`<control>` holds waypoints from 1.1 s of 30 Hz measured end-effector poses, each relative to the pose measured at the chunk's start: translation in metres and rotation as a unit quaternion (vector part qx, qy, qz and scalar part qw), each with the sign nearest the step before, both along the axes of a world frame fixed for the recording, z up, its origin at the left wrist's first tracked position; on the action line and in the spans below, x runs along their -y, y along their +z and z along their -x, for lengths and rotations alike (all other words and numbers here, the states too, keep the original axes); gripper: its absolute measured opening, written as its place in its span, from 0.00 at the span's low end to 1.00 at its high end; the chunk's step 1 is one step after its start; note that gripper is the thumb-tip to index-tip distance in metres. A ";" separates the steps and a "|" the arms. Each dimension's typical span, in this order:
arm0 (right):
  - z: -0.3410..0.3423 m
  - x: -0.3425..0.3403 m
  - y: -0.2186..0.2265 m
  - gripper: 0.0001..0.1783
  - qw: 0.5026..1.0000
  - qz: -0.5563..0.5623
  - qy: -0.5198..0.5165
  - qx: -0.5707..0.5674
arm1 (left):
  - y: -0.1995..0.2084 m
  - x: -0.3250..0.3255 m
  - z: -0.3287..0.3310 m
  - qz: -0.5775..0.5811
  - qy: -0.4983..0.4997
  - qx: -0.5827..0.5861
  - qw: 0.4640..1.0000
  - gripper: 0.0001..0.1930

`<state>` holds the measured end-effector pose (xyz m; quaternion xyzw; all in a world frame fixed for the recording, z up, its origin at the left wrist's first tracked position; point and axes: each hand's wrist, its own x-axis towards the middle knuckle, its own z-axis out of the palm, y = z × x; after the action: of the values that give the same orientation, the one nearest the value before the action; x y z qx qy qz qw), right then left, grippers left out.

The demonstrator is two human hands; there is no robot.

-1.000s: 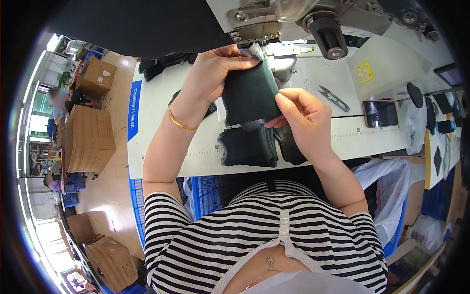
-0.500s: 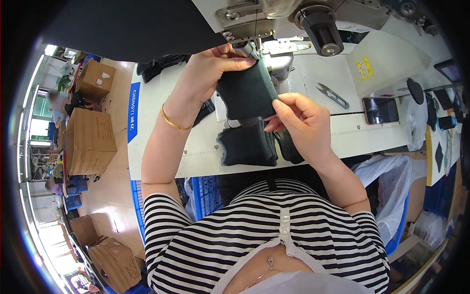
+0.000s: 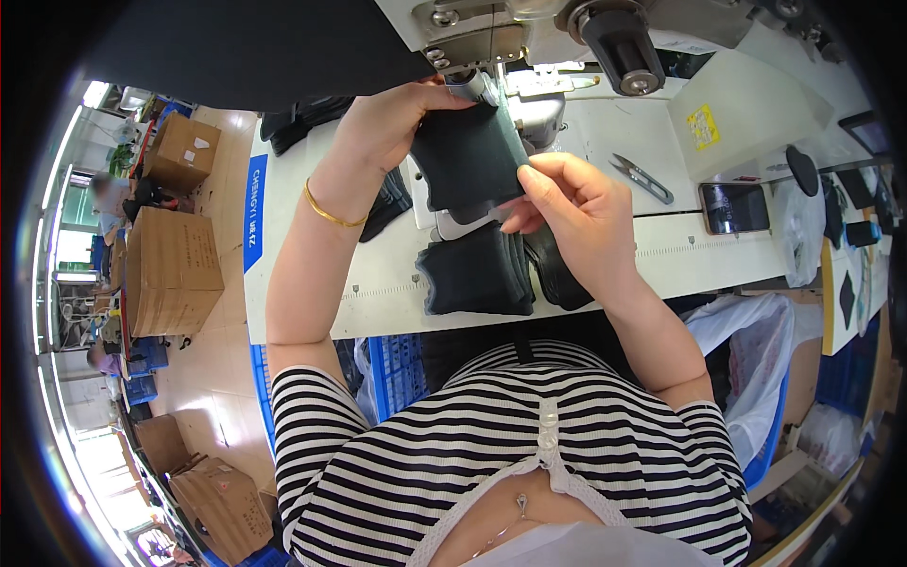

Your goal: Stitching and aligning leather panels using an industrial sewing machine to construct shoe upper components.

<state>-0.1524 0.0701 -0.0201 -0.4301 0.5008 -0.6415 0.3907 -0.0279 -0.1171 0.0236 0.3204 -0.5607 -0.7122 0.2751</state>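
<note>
A dark fabric piece (image 3: 468,161) with a wavy left edge lies beneath the presser foot (image 3: 472,87) of a sewing machine (image 3: 510,24). My left hand (image 3: 402,111) is closed on its far left corner, the thumb on top and the other fingertips hidden behind the cloth and machine. At the right edge, my right hand (image 3: 581,203) pinches the same piece between thumb and fingers. Just nearer to me lies a stack of similar dark pieces (image 3: 475,274). Beside it, partly below my right hand, is another dark stack (image 3: 559,269).
Thread snips (image 3: 642,180) and a phone (image 3: 734,209) lie on the white table (image 3: 387,312) at right. More dark pieces (image 3: 302,123) sit at the far left. A blue bin (image 3: 402,373) stands below the front edge; cardboard boxes (image 3: 175,269) stand on the floor at left.
The fabric piece has shifted slightly away from me and to the left under the presser foot. Both hands have moved with it, keeping hold.
</note>
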 end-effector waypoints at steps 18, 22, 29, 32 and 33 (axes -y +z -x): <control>0.001 0.023 0.001 0.10 0.999 0.033 -0.023 0.015 | -0.022 -0.015 -0.002 0.558 0.134 0.050 0.818 0.17; 0.000 0.025 0.000 0.09 0.999 0.034 -0.030 0.018 | -0.031 -0.057 -0.015 0.639 0.102 0.014 0.762 0.19; 0.001 0.015 -0.006 0.11 0.998 0.051 -0.018 -0.033 | -0.027 -0.060 -0.015 0.627 0.061 0.015 0.776 0.21; 0.004 0.013 -0.006 0.10 0.998 0.045 -0.016 -0.034 | -0.029 -0.065 -0.016 0.609 0.063 0.013 0.790 0.19; 0.005 0.013 -0.006 0.10 0.998 0.042 -0.018 -0.034 | -0.030 -0.067 -0.016 0.672 0.076 0.028 0.736 0.18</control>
<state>-0.1571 0.0568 -0.0257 -0.4587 0.4938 -0.6539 0.3437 -0.0118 -0.0503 -0.0062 0.1135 -0.8746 -0.1172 0.4566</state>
